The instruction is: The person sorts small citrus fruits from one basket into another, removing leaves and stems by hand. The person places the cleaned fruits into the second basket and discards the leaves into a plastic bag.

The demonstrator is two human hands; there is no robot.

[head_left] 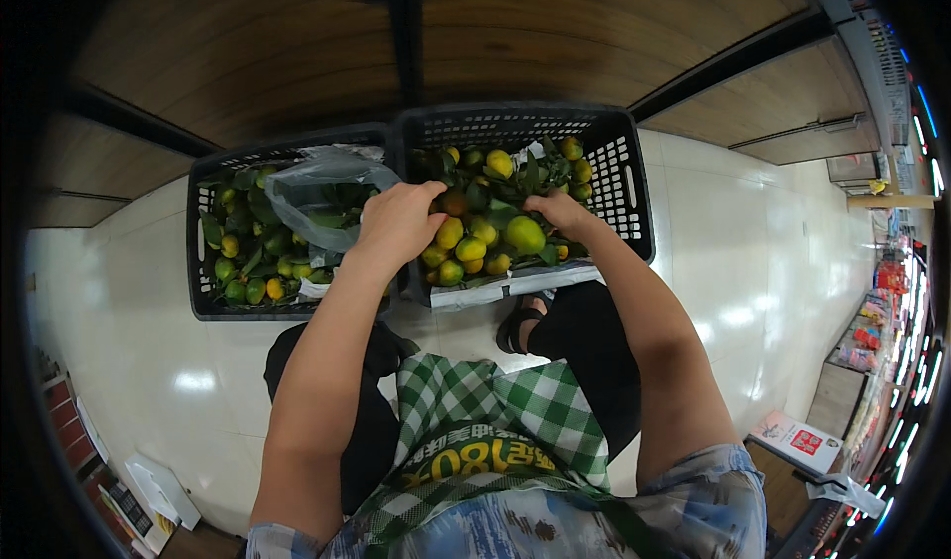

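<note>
Two black plastic crates stand side by side on the floor. The right crate (640, 209) holds green and yellow citrus fruits (470, 248) with leaves, over white paper. My right hand (562, 211) reaches among the leaves there, its fingertips partly hidden, so a hold cannot be made out. My left hand (405, 217) is over the rim between the crates, fingers bent toward the fruits; what its fingertips touch is hidden. Left of it, an open clear plastic bag (327, 195) lies on the leafy citrus in the left crate (197, 262).
Wood-panelled cabinets (609, 31) with dark frames rise just behind the crates. Pale glossy tiles (728, 262) cover the floor. Lit shelves of packaged goods (877, 321) line the far right. A white box-like object (163, 488) is at lower left.
</note>
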